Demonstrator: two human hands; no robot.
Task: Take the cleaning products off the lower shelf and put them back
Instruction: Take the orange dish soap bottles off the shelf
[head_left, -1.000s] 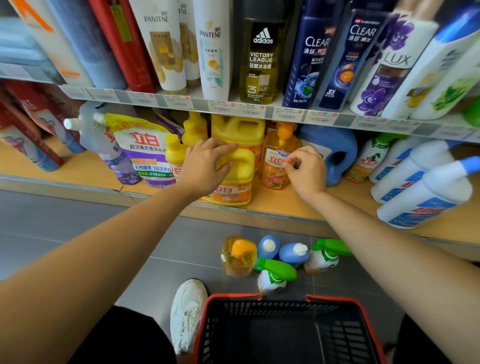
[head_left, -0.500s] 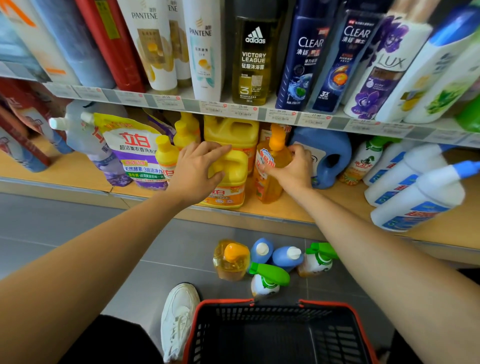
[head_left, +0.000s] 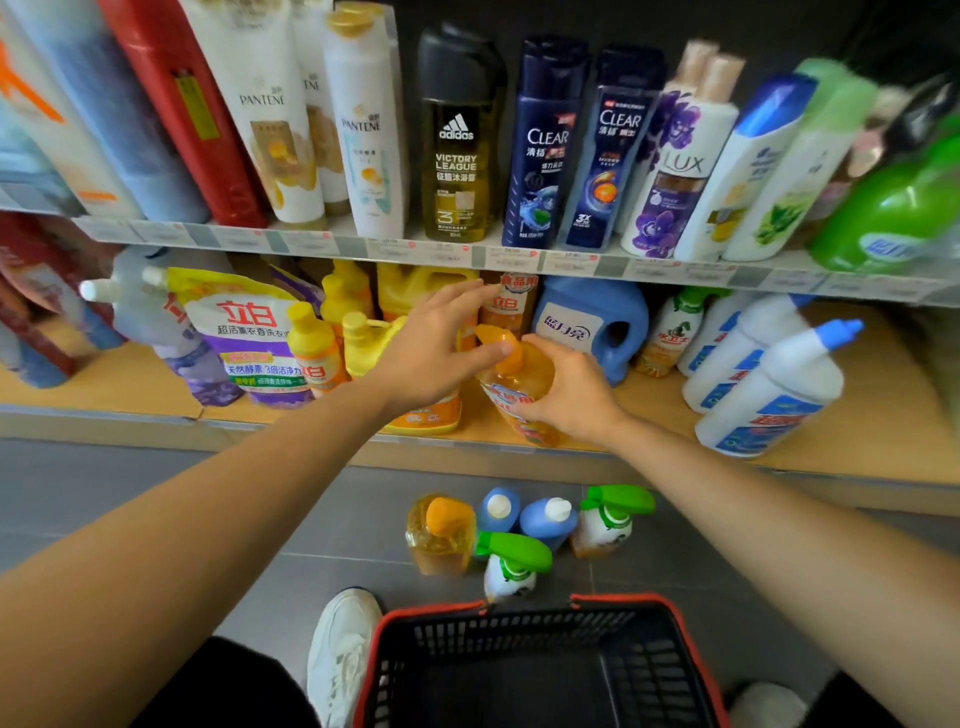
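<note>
Drawn forward and tipped toward the camera since half a second ago, the orange dish-soap bottle now sits near the front edge of the lower shelf, just left of the blue jug and nearer me than it. My right hand wraps the bottle's body, fingers and thumb curled round the label. My left hand has lifted off the yellow jug, which stands further left of the blue jug. It hovers with fingers straight and spread, thumb against the bottle's orange cap. I cannot tell whether the bottle's base rests on the board or is clear of it.

I judge this the take-off half of the task, with one more product leaving the shelf. Five bottles cluster on the floor tiles below and in front of the blue jug, and a red-rimmed basket waits nearer still.

To do this step well, I would keep the right-hand grip firm on the body, since the bottle looks full and smooth, and let the left thumb steady the cap only until the bottle clears its neighbours. Pulling straight out matters here. A second orange bottle stands right behind, close against the blue jug's left side, and the yellow jug crowds the other flank. A sideways swing could topple either.
</note>
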